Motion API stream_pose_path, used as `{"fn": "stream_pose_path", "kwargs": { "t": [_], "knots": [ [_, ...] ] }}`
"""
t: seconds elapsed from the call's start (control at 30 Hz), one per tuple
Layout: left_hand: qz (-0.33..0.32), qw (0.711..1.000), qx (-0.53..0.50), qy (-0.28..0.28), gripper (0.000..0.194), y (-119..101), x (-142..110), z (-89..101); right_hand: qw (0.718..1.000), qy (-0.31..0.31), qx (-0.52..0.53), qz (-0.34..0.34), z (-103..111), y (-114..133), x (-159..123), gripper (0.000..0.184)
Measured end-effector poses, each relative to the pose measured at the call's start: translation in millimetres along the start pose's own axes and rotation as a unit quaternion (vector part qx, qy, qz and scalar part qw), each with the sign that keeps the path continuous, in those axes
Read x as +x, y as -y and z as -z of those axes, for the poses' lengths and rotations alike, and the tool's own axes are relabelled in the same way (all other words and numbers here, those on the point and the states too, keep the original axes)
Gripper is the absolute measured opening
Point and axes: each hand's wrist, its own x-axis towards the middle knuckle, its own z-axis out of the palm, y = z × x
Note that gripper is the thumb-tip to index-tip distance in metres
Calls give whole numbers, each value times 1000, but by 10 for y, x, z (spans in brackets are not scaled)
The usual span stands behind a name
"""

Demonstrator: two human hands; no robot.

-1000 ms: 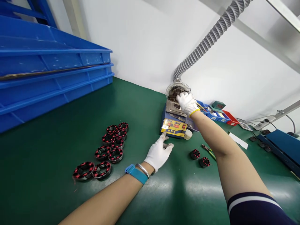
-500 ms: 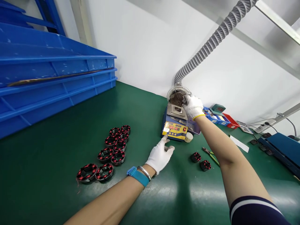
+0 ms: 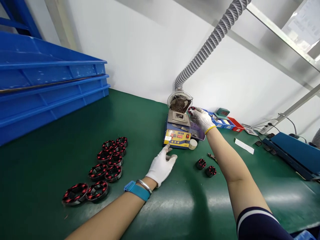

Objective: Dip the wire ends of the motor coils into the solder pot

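Note:
My right hand point(image 3: 201, 118), in a white glove with a yellow cuff, pinches a red-and-black wound stator point(image 3: 191, 110) beside the fan and above the right edge of the solder pot point(image 3: 178, 133). The pot has a yellow front panel with lit red digits and a square metal top. My left hand point(image 3: 161, 167), also gloved, rests low in front of the panel with index finger and thumb apart, holding nothing. Its index fingertip is at the panel's lower left edge. Two more stators point(image 3: 200, 163) stand on the green table to the right, near pliers point(image 3: 211, 156) partly hidden by my forearm.
Several stators point(image 3: 113, 173) form two rows at left. Stacked blue crates point(image 3: 55, 90) rise beyond them. A round fan point(image 3: 180, 103) joins a grey duct hose point(image 3: 202, 48). Small blue bins point(image 3: 225, 124), a red bin point(image 3: 235, 124) and a teal box point(image 3: 295, 151) lie at right.
My right hand has drawn back from the fan front, and the stator in its fingers now shows. My left hand stays at the pot's panel. The whole view has shifted.

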Motion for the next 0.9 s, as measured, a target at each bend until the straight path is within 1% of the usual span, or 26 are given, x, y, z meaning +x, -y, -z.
{"fn": "stream_pose_path", "kwargs": {
  "t": [0.03, 0.1, 0.17, 0.2, 0.27, 0.3, 0.33, 0.4, 0.5, 0.63, 0.77, 0.9],
  "knots": [
    [-1, 1000, 4, 0, 58, 2, 1, -2, 1000, -6, -7, -3, -5, -17, 16, 40],
    [-4, 1000, 7, -1, 56, 10, 5, -6, 998, -24, -60, 11, -11, -42, 56, 38],
    [-6, 1000, 6, -2, 55, 22, 8, -10, 985, -47, -160, 40, -19, -54, 104, 38],
    [-7, 1000, 4, -3, 54, 26, 9, -11, 973, -57, -217, 59, -28, -57, 129, 38],
    [-8, 1000, -1, -1, 53, 31, 8, -11, 938, -67, -325, 98, -63, -60, 180, 40],
    [-7, 1000, -3, 0, 52, 30, 7, -10, 922, -68, -364, 113, -88, -62, 206, 42],
    [-6, 1000, -4, 0, 52, 27, 5, -9, 912, -67, -386, 120, -118, -66, 232, 43],
    [-3, 1000, -4, 3, 51, 17, 3, -6, 898, -58, -416, 129, -181, -77, 281, 45],
    [-2, 1000, -5, 2, 50, 0, 1, 0, 877, -47, -460, 133, -267, -108, 344, 42],
    [-3, 1000, -8, 1, 49, -11, 3, 3, 852, -31, -507, 127, -335, -155, 399, 42],
    [-6, 1000, -7, 0, 49, -7, 4, 2, 841, -25, -524, 131, -362, -185, 416, 41],
    [-7, 1000, -5, 0, 49, -3, 1, 4, 842, -26, -525, 124, -366, -189, 412, 41]
  ]
}}
